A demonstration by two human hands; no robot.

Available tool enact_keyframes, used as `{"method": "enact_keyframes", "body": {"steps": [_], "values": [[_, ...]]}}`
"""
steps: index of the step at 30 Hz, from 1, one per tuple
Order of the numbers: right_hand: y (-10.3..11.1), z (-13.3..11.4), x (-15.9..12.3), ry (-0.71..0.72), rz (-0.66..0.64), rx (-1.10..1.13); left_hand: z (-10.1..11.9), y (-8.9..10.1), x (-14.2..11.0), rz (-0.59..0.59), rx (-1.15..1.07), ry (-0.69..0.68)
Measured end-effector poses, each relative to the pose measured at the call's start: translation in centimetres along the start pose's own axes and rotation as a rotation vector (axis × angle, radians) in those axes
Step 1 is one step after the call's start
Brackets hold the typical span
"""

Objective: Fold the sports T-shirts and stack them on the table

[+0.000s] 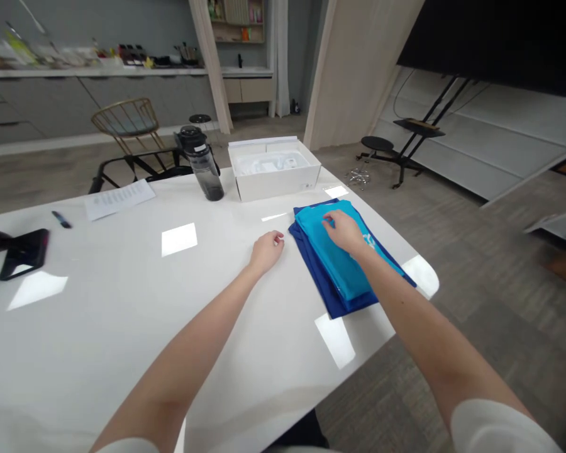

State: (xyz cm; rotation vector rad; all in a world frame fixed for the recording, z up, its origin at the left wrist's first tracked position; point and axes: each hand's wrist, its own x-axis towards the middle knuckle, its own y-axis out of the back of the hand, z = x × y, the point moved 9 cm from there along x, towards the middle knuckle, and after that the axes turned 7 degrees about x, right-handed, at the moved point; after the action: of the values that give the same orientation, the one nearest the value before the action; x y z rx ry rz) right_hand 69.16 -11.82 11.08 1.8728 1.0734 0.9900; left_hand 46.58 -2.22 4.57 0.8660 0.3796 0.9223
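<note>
A folded light blue cloth garment (318, 242) with a small white print lies on top of folded dark blue cloth (321, 286) near the right edge of the table. Over the light blue garment is my right hand (345, 231), its fingers loosely bent and apart, with no cloth gripped between them. Whether its fingertips touch the fabric I cannot tell. My left hand (267, 250) is just left of the stack, at the white tabletop, fingers half curled with a gap at the thumb and nothing held.
Behind the stack stands an open white box (273, 185) with plastic-wrapped contents. Left of it are a dark bottle (205, 167), a printed sheet (120, 200), a pen (61, 219) and a phone-like black device (26, 253). The white table (136, 314) ends close by on the right.
</note>
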Motion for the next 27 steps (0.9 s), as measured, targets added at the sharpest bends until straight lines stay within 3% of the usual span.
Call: {"method": "enact_keyframes", "body": {"steps": [5,9,12,16,20,22,24,27], "values": [[-7.0,-11.6,-3.0,0.14,-0.247,0.273,-4.2,4.8,-7.0,0.025,-0.017,-0.004],[-15.3,-22.9,-7.0,0.243,-0.479,0.436,-11.3,11.1,-14.0,0.125,0.037,0.082],[-21.3,-32.7,-9.8,0.388,-0.579,0.452,-18.3,17.3,-19.9,0.273,0.127,0.17],[-27.8,-46.6,-12.7,0.579,-0.578,0.403,-28.0,27.1,-28.8,0.518,0.339,0.334],[-32.9,-58.4,-15.0,0.598,-0.65,0.437,-36.2,36.9,-36.0,0.662,0.561,0.551],[-34.7,-62.3,-15.8,0.582,-0.687,0.459,-39.9,41.0,-38.3,0.684,0.622,0.688],[-35.7,-64.8,-16.3,0.586,-0.676,0.457,-43.3,44.1,-39.8,0.683,0.64,0.812],[-36.0,-66.1,-16.5,0.631,-0.577,0.411,-47.8,46.5,-41.1,0.643,0.594,0.967]]}}
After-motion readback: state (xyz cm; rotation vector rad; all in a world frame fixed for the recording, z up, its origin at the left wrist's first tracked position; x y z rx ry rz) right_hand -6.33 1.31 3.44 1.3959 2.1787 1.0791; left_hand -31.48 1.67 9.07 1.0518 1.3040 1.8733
